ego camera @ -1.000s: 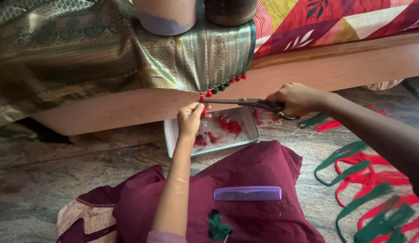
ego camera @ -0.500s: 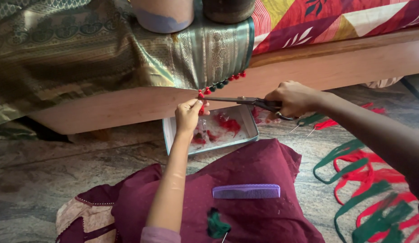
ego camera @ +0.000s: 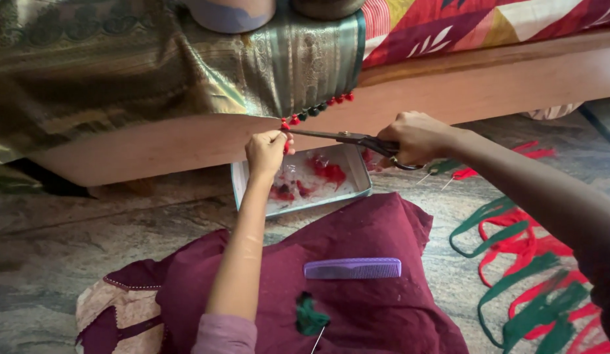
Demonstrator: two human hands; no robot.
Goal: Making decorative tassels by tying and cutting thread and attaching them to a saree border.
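Observation:
My left hand pinches a red tassel hanging at the corner of a green and gold woven cloth draped over a wooden bed frame. My right hand grips black-handled scissors; their blades point left and reach the tassel just above my left fingers. A row of red and green tassels runs along the cloth's hem. Below both hands sits a shallow metal tray holding red thread trimmings.
A purple comb and a green thread tuft with a needle lie on maroon fabric over my lap. Loops of red and green thread spread over the stone floor at right. Two pots stand on the cloth.
Both hands with the scissors and tassel sit slightly higher and further left in view than before; the camera has tipped a little. The grip on both is unchanged.

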